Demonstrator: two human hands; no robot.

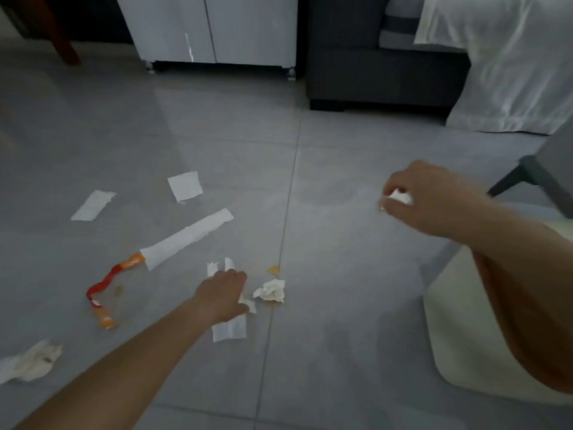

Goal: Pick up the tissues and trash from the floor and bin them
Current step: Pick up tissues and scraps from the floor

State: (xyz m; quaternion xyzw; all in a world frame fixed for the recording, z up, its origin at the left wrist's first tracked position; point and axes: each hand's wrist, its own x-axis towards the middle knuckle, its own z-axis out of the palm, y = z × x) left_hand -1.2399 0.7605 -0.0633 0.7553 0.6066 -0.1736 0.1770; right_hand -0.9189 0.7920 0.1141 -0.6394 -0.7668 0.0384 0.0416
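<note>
While the right hand [415, 197] was balled up around a crumpled tissue [401, 197], the left hand [223, 294] lay spread, fingers down, on a flat tissue [229, 328] mid-floor [325, 181].

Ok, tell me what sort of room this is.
Probably a bedroom at home: glossy grey floor tiles, a white sheet hanging off a bed at the upper right, and a pale grey two-door cabinet on small feet against the far wall.
</note>
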